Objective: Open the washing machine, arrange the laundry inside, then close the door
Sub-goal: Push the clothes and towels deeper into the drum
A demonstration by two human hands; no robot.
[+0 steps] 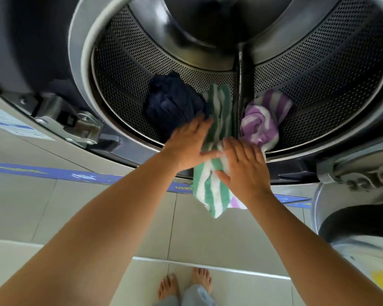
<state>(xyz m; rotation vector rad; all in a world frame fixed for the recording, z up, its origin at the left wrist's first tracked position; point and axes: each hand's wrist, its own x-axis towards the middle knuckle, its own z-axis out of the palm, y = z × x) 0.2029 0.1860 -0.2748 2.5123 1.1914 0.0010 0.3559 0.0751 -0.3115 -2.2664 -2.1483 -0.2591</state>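
The washing machine stands open, its perforated steel drum point(128, 69) right in front of me. A green-and-white striped towel point(210, 191) lies across the drum's lower rim, half inside and half hanging out. My left hand point(188, 144) rests flat on its left side, fingers spread. My right hand point(244, 166) presses flat on its right side. A dark blue garment point(173, 102) is bunched in the drum to the left. On the right of the drum's lifter rib lies a purple-and-white striped towel point(261, 120).
The open door point(352, 217) hangs at the lower right, its hinge point(332, 171) by the rim. A latch bracket point(75, 127) sits left of the opening. Below are floor tiles point(208, 235), a blue stripe point(53, 172) and my bare feet point(186, 283).
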